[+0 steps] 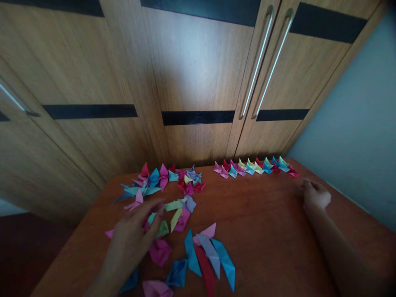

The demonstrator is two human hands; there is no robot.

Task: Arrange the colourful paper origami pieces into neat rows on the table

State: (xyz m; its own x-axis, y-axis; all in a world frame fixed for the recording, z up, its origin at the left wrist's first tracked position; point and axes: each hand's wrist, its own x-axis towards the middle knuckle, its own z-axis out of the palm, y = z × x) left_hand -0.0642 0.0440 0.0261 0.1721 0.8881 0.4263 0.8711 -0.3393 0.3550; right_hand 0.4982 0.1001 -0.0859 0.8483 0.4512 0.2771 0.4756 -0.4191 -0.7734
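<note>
My left hand [133,235] reaches over the folded-paper pieces on the left of the table. Its thumb and fingers are apart, with no paper seen between them. Close by its fingertips lie a pale green folded strip [173,205] and a green piece [163,229]. A magenta folded piece [160,252] lies beside the thumb side of this hand. My right hand [316,194] is curled into a fist at the table's right side, and no paper shows in it. Left of it, small origami boats [250,168] in several colours stand in rows along the back edge.
Paper cranes [151,179] and small boats [190,181] cluster at the back left. Long folded strips [212,251] in blue, red and lilac lie front centre. Behind the wooden table [262,231] stands a wardrobe [198,62]; a pale wall [355,123] rises on the right.
</note>
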